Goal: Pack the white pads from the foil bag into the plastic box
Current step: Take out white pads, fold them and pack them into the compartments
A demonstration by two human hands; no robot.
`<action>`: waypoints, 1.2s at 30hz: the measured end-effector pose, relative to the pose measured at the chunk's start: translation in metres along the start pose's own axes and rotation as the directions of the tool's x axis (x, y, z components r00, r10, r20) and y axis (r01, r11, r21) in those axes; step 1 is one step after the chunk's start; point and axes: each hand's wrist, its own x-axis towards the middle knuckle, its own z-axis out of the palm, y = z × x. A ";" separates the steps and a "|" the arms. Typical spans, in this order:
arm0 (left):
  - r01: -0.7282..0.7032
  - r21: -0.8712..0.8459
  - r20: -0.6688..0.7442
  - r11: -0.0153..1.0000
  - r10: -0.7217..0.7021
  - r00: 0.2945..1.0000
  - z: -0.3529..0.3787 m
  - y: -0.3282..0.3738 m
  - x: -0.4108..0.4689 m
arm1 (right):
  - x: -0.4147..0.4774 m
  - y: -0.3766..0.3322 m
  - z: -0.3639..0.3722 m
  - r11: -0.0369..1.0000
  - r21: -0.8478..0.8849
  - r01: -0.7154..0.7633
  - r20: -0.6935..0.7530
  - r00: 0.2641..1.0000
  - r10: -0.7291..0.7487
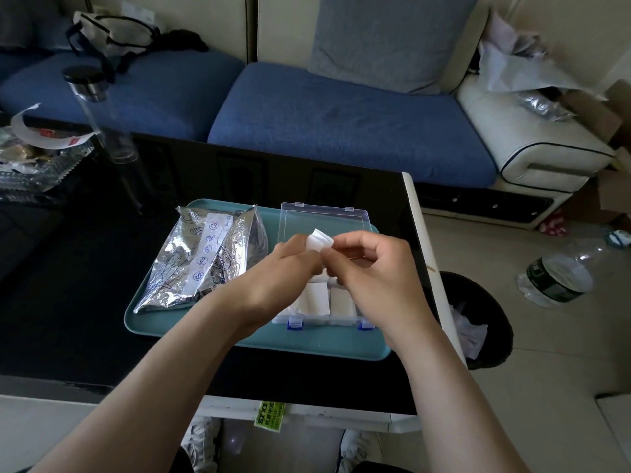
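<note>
Both hands (pixel 286 268) (pixel 372 264) pinch a white pad (pixel 319 240), partly hiding plastic box (pixel 327 320).

Left hand (pixel 283 268), right hand (pixel 372 264) bare; forearms (pixel 164 377) uncovered; pale grey sneakers (pixel 201 438).

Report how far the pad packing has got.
Done: a few white pads already lie in the plastic box. In hand: the left hand and right hand pinch a folded pad above it. Left: placing that one; whether the foil bag holds more cannot be seen.
</note>
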 end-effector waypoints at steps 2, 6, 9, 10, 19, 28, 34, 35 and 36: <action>-0.027 -0.017 -0.006 1.000 0.027 1.000 0.001 -0.003 0.002 | 0.001 0.001 -0.001 0.999 0.021 -0.028 -0.053 0.998 0.029; -0.090 -0.021 -0.022 0.996 0.089 0.996 0.002 -0.005 0.003 | 0.000 -0.003 -0.001 0.993 0.108 -0.052 -0.044 0.997 0.057; -0.123 -0.069 -0.034 0.990 0.121 0.992 0.006 -0.007 0.006 | -0.001 -0.003 -0.002 0.997 0.066 -0.027 -0.078 0.996 0.032; -0.125 -0.101 -0.041 0.987 0.122 0.992 0.006 -0.008 0.006 | -0.001 -0.002 -0.002 0.999 0.050 -0.022 -0.085 0.996 0.026; -0.167 -0.210 -0.074 0.963 0.155 0.985 0.004 -0.013 0.009 | -0.001 -0.007 -0.004 0.997 0.070 -0.022 -0.164 0.986 0.033; -0.197 -0.171 -0.037 0.965 0.193 0.980 0.000 -0.014 0.008 | 0.002 -0.016 -0.006 0.900 0.330 -0.286 -0.058 0.945 0.322; -0.341 -0.006 -0.061 0.940 0.340 0.939 0.002 -0.006 0.002 | 0.005 -0.010 -0.008 0.836 0.362 -0.413 -0.034 0.890 0.455; -0.369 0.054 -0.059 0.928 0.372 0.926 0.003 -0.006 0.001 | 0.006 -0.009 -0.009 0.835 0.350 -0.424 -0.047 0.883 0.468; -0.387 0.110 -0.059 0.915 0.395 0.917 0.003 -0.005 0.000 | 0.007 -0.007 -0.009 0.838 0.338 -0.428 -0.061 0.879 0.473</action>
